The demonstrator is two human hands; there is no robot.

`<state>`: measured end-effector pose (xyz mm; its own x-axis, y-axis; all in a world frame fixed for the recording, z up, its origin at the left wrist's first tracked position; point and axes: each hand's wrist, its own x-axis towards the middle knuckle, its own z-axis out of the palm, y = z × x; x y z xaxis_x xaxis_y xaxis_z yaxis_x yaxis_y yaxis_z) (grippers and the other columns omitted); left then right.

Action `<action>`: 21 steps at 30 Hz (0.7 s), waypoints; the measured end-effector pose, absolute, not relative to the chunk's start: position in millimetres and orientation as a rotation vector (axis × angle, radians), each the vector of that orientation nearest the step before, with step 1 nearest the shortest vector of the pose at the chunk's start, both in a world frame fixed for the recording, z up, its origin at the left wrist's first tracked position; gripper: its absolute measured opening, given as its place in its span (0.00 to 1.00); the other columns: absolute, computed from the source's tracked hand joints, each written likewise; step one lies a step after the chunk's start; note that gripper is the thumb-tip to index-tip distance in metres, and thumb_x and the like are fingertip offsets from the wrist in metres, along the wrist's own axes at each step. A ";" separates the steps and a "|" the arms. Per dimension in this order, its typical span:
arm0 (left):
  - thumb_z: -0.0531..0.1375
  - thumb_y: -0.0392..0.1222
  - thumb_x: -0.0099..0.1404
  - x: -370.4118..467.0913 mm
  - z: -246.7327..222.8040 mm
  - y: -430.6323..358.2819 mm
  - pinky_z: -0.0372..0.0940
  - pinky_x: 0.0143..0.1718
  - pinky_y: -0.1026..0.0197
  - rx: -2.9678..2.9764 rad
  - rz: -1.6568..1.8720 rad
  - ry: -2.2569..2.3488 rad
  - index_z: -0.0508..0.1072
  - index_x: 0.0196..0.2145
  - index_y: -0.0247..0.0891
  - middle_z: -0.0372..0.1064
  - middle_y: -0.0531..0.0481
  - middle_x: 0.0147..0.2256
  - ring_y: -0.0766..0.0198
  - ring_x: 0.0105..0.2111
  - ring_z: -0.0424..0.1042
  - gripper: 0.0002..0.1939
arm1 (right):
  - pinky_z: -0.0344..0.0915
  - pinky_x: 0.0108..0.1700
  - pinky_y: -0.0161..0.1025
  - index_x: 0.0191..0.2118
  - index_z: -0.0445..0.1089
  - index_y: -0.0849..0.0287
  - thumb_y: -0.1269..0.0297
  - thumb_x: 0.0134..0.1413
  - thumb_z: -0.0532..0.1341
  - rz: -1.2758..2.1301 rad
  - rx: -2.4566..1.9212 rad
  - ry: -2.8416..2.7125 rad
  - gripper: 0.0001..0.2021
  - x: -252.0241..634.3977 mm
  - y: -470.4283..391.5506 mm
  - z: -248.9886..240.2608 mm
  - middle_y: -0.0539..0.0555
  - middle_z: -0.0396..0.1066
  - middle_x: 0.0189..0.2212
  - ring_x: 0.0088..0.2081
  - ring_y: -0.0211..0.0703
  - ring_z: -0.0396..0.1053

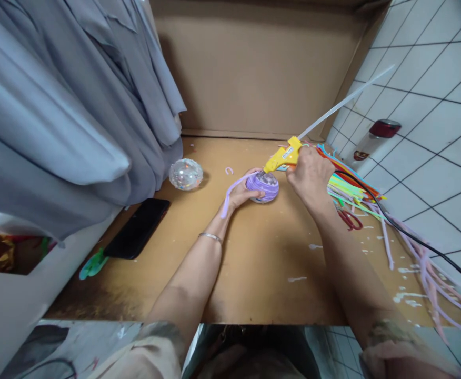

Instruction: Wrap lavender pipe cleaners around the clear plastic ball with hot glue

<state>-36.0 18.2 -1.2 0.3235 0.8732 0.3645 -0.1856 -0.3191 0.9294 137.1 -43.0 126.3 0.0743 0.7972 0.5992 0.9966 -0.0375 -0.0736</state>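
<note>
My left hand [241, 193] is wrapped round a ball [263, 188] covered in bands of purple pipe cleaner, its upper part still showing a clear, shiny surface. A loose purple pipe cleaner [230, 197] trails from the ball over the back of that hand. My right hand [311, 173] grips a yellow glue gun [283, 158], with a long clear glue stick [344, 100] standing out of its rear. The gun's nozzle points down at the top of the ball; whether it touches, I cannot tell.
A clear ball [186, 174] and a black phone [138, 229] lie to the left, beside a grey curtain [76, 105]. Coloured pipe cleaners [349, 187], red-handled scissors [350, 219], a black cord [420, 241] and a red-lidded bottle [372, 139] are on the right.
</note>
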 end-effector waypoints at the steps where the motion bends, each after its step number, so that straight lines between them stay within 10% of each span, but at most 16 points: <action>1: 0.75 0.47 0.39 -35.7 -1.2 18.0 0.66 0.59 0.50 1.502 1.234 0.667 0.70 0.55 0.40 0.70 0.44 0.56 0.48 0.55 0.72 0.44 | 0.60 0.39 0.42 0.46 0.69 0.63 0.68 0.52 0.58 -0.559 -1.874 -1.776 0.15 137.0 -43.2 125.4 0.64 0.74 0.42 0.42 0.54 0.70; 21: 0.75 0.50 0.38 -34.8 1.1 17.7 0.68 0.57 0.49 1.485 1.220 0.641 0.68 0.55 0.38 0.71 0.42 0.54 0.49 0.52 0.73 0.46 | 0.63 0.41 0.42 0.48 0.69 0.60 0.72 0.55 0.56 -0.537 -1.876 -1.822 0.14 137.2 -39.7 122.6 0.62 0.75 0.45 0.44 0.53 0.71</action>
<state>-34.8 17.7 1.1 0.3337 0.8749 0.3510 -0.2070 -0.2952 0.9327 137.2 -39.7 122.6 0.0428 0.8153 0.5774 0.9981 -0.0098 -0.0602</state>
